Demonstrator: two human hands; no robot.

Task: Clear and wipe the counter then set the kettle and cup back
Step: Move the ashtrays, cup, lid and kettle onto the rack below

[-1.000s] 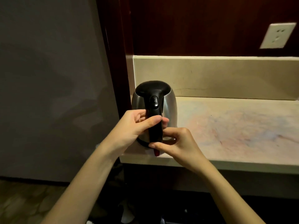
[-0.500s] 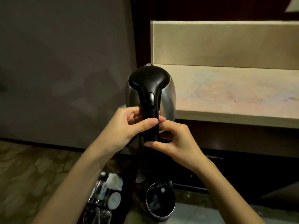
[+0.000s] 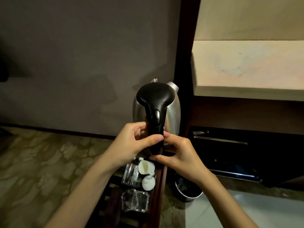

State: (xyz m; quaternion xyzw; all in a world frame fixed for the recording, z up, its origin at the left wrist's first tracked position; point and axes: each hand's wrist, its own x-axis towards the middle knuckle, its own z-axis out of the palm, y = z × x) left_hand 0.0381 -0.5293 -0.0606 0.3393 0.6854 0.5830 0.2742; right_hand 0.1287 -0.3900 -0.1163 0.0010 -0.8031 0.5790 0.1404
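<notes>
A steel kettle (image 3: 173, 111) with a black lid and handle hangs in the air left of the beige counter (image 3: 246, 68), off its surface. My left hand (image 3: 131, 142) grips the black handle from the left. My right hand (image 3: 179, 155) holds the lower end of the handle, thumb and fingers curled around it. Below the hands, a white cup (image 3: 145, 167) lies on its side on a dark wooden slatted rack (image 3: 158, 195), with a white lidded cup (image 3: 148, 182) beside it.
Plastic-wrapped glasses (image 3: 131, 176) and a clear wrapped pack (image 3: 135, 200) also sit on the rack. A round metal bin (image 3: 187, 191) stands on the floor to the right of it. A dark cabinet with a drawer handle (image 3: 220, 141) is under the counter. A grey wall rises at left.
The kettle has come off the counter's left end and moved left and down, held by both hands. The view has tilted down, showing the rack and bin.
</notes>
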